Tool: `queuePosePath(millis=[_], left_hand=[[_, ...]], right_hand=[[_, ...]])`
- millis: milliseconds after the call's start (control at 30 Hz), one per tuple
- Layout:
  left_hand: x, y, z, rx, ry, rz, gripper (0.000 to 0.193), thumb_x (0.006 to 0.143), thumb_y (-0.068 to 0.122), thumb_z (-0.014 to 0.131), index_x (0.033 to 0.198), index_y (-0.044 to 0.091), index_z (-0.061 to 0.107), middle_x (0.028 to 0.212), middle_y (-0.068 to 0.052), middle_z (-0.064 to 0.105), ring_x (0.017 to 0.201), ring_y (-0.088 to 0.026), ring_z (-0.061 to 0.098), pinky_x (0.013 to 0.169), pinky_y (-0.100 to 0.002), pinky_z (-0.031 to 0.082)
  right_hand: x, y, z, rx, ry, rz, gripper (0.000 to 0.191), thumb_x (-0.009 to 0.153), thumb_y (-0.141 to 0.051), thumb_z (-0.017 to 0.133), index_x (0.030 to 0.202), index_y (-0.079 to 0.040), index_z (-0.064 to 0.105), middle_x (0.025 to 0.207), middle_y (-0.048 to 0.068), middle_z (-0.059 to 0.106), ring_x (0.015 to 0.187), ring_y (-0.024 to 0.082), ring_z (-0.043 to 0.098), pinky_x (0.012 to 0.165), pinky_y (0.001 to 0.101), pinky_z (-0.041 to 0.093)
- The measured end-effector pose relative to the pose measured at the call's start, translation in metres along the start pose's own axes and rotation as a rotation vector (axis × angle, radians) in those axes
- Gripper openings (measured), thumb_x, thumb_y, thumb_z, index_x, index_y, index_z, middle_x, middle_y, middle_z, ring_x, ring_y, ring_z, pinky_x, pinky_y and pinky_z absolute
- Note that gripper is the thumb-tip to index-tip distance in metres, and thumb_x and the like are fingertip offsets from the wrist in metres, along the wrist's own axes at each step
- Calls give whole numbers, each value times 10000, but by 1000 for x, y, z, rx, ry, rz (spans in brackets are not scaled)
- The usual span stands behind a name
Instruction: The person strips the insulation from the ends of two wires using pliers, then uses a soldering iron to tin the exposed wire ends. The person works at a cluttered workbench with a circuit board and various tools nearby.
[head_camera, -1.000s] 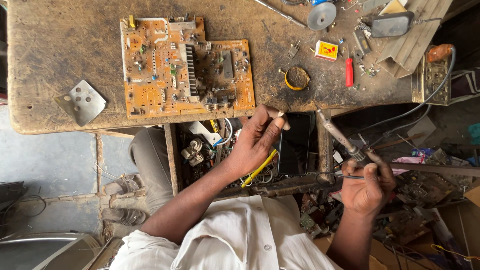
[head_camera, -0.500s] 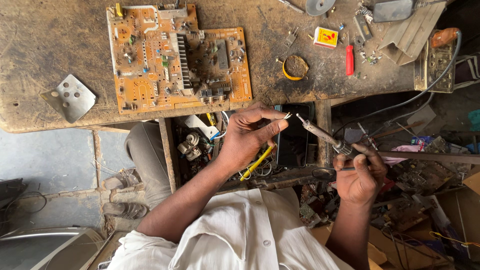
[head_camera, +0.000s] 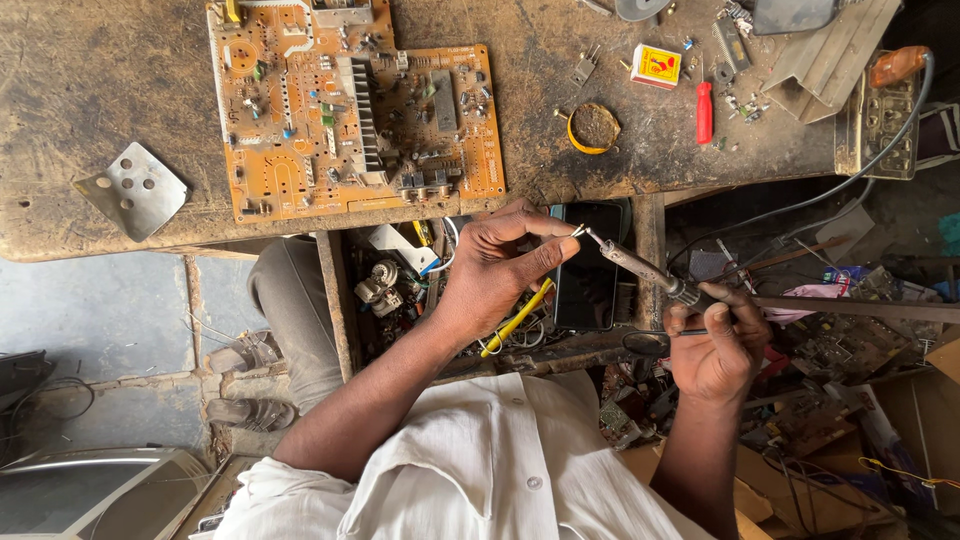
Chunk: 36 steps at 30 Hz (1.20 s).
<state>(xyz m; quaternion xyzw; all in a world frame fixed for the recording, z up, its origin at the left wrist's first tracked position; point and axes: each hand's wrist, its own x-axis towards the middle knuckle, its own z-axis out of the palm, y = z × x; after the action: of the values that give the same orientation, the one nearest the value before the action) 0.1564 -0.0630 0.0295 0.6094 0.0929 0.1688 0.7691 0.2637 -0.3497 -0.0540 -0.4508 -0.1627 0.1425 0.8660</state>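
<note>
Between pinching fingers (head_camera: 545, 232), something indistinct

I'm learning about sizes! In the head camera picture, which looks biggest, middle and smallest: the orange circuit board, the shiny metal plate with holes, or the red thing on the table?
1. Orange circuit board, by far the largest.
2. Metal plate with holes.
3. Red thing, smallest.

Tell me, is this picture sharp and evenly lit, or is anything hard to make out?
Head view: soft daylight falls evenly on the workbench, with no glare; the orange circuit board is crisp. The space below the bench, around the left hand and the right hand with the soldering iron, lies in shade. The tiny piece pinched at its tip is too small to identify.
</note>
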Motion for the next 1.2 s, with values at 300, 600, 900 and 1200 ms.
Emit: queuePosePath(millis=[300,600,900,1200], left_hand=[[0,-4,-1,38,-16,53,128,960,87,781,1084,55,784,932,7,656,843,-59,591,733,-234,491],[1,-3,-1,25,-15,-3,127,957,98,778,1079,65,790,927,15,660,812,-47,585,689,-222,482],[2,-4,0,-8,-18,-15,112,958,100,775,1063,61,783,942,8,678,833,-48,609,699,-225,501],[2,0,-1,9,-27,1,120,957,96,779,1071,58,785,936,10,664,823,-46,593,703,-223,490]], right_hand=[[0,3,-2,-9,26,11,167,1039,-150,759,1126,-10,729,901,169,742,766,233,673,672,365,484],[1,4,-5,-21,4,12,165,1045,-167,746,1132,-27,735,894,164,750,743,216,671,673,357,493],[1,5,-6,-3,-2,7,183,1049,-151,740,1192,-36,730,900,166,752,762,217,677,686,362,495],[2,4,-2,-3,-9,-3,181,1048,-140,738,1196,-38,727,914,149,757,792,210,701,676,369,501]])
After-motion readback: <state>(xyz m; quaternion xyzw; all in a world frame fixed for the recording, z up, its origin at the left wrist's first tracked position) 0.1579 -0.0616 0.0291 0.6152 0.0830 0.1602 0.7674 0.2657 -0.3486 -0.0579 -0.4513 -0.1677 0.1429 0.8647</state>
